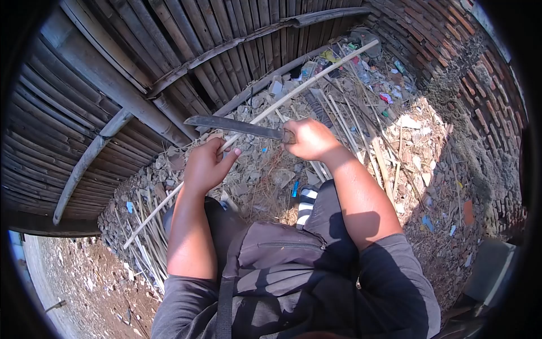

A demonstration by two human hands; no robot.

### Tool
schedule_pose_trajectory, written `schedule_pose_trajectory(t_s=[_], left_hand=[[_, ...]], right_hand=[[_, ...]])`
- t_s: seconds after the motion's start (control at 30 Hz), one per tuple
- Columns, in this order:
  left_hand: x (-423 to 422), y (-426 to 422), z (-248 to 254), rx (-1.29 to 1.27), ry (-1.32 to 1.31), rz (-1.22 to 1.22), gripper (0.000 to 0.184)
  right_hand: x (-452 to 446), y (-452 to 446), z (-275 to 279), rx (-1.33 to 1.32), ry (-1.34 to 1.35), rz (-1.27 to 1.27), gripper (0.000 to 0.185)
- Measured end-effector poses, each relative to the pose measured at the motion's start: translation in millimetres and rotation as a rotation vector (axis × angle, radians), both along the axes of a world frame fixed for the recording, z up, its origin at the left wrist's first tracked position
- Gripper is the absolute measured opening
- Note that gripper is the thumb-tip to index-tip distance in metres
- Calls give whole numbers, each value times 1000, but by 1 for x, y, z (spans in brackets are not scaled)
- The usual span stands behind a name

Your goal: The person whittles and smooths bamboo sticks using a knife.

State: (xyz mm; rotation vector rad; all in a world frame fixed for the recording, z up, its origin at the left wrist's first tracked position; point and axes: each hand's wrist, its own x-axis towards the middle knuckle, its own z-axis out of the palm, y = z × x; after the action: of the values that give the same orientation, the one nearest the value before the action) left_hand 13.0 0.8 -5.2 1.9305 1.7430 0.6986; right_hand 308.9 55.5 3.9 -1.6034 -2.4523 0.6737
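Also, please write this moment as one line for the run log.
left hand: holds long stick | right hand: grips knife | knife crosses stick, contact unclear | loose sticks on rubble

Rough, rubble-strewn ground (285, 178) of grey stones, dirt and dry straw lies partly in sunlight. Thin, pale wooden strips (148, 243) are strewn near its left edge, with long, straight wooden lengths (345, 127) right of the middle. Mixed, multicoloured litter (367, 73) gathers at the far edge; a bright blue plastic piece (295, 188) lies near the centre, a flat, orange-red fragment (468, 212) toward the right edge.
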Motion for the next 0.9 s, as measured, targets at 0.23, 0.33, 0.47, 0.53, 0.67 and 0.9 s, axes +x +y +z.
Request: schedule_pose_trajectory(t_s=[0.23,0.33,0.47,0.53,0.67,0.9], left_hand=[[8,0,0,132,-44,18,46],[11,1,-2,139,-81,-8,47],[13,-1,5,90,17,24,47],[19,-1,0,139,-21,40,47],[13,-2,6,100,-23,63,47],[4,-4,14,67,43,70,48]], right_hand=[[12,16,-3,-143,316,88,49],[15,14,-12,-85,288,55,43],[3,7,-22,113,155,28,38],[-12,-1,-9,174,117,67,39],[-2,13,-9,80,200,-11,43],[41,38,-40,57,272,-289,55]])
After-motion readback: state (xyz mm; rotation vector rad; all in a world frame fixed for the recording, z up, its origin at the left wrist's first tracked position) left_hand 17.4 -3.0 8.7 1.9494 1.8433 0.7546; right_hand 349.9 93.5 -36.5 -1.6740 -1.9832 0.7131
